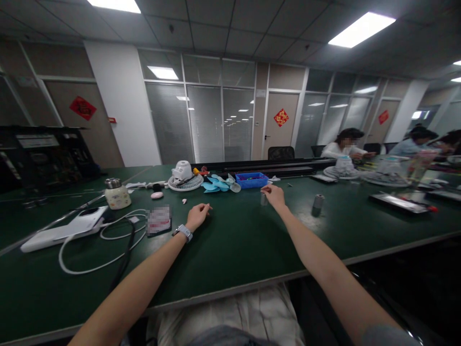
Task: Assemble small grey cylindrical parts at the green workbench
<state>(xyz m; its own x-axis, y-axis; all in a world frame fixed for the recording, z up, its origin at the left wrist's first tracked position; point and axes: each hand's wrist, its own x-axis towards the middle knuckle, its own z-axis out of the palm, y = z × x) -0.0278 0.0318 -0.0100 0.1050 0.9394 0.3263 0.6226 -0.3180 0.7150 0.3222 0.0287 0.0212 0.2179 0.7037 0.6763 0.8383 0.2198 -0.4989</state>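
Observation:
My left hand (197, 217), a watch on its wrist, hovers over the green table (230, 250) with fingers curled and their tips together. Whatever lies between those tips, if anything, is too small to make out. Farther right, my right hand (275, 197) has its fingertips pinched at the top of a small, pale, see-through cylinder-like piece (264, 199). Blur hides whether the fingers grip this piece or something tiny above it. A grey metal cylinder (318, 202) stands upright to the right of that hand.
Behind my hands are a blue tray (252, 180), light-blue fan blades (217, 184) and a white fan part (184, 176). On the left lie a blurred-out flat object (159, 221), white cables, a power bank (68, 229) and a jar (117, 194). Co-workers sit at far right.

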